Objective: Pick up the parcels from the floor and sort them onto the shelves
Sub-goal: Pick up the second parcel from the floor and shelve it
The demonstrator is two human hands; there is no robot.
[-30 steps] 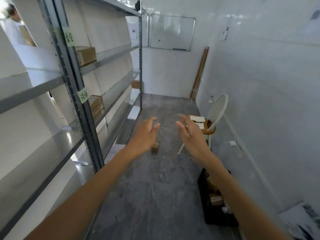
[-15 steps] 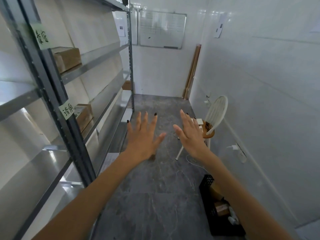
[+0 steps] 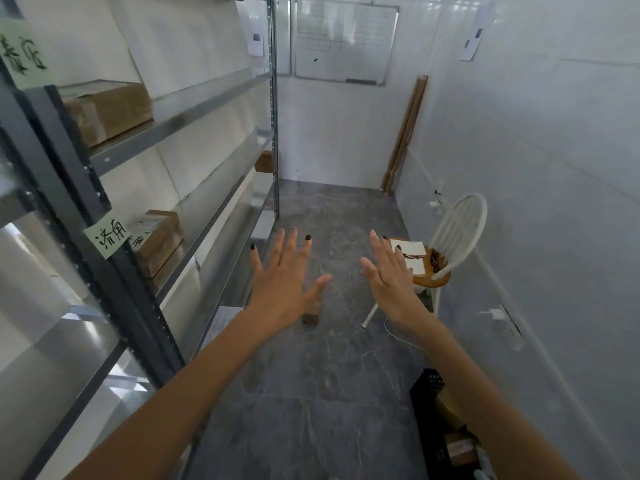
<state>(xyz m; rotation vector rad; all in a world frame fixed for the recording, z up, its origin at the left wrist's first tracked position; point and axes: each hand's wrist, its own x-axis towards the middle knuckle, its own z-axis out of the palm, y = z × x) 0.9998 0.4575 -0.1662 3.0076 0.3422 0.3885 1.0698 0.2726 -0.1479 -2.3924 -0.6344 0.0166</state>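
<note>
- Our left hand [image 3: 282, 282] and right hand [image 3: 388, 275] reach forward, fingers spread, holding nothing.
- The small parcel [image 3: 311, 317] sits on the floor [image 3: 329, 393] ahead; we should crouch low and clasp both its sides.

Upper green note [image 3: 20, 53] on the grey shelf upright [image 3: 69, 161]: handwritten Chinese, apparently 泰安. Lower green note [image 3: 108, 236], same upright: 济南. Label [image 3: 138, 241] on the adjacent cardboard parcel [image 3: 162, 233]: seemingly the same characters. Whiteboard [image 3: 346, 39] grid: writing too small to read.
</note>
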